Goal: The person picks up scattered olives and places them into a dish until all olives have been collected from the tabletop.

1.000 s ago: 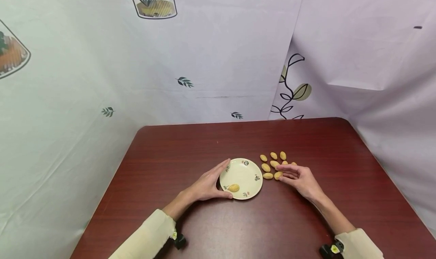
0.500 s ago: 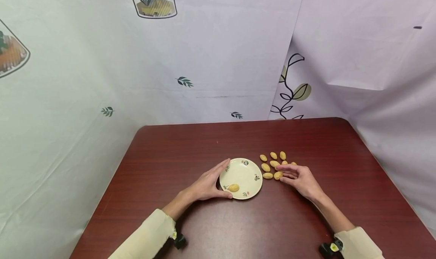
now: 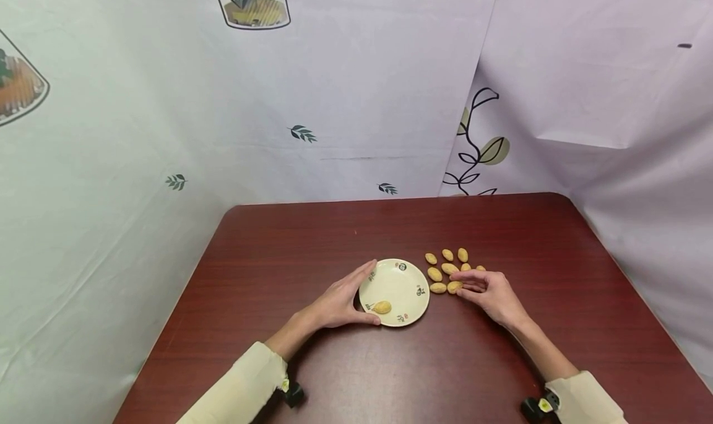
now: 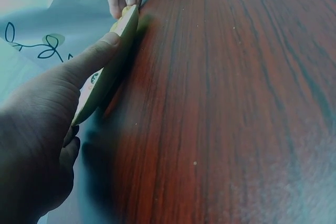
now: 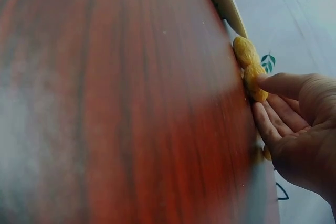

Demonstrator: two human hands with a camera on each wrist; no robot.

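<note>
Your left hand (image 3: 340,302) holds the left side of a round cream plate (image 3: 397,291), thumb on the near edge, fingers far from the thumb, on the far left edge. A first yellow piece (image 3: 382,307), all bumpy, lies on the plate close to your thumb. Your right hand (image 3: 494,296) pinches a second yellow piece (image 3: 453,286) on the table (image 3: 312,238), just right of the plate; those fingers are only a little way from the thumb. More yellow pieces (image 3: 435,275) lie near them. Behind hangs a pale cloth (image 3: 362,90) with leaf pictures.
</note>
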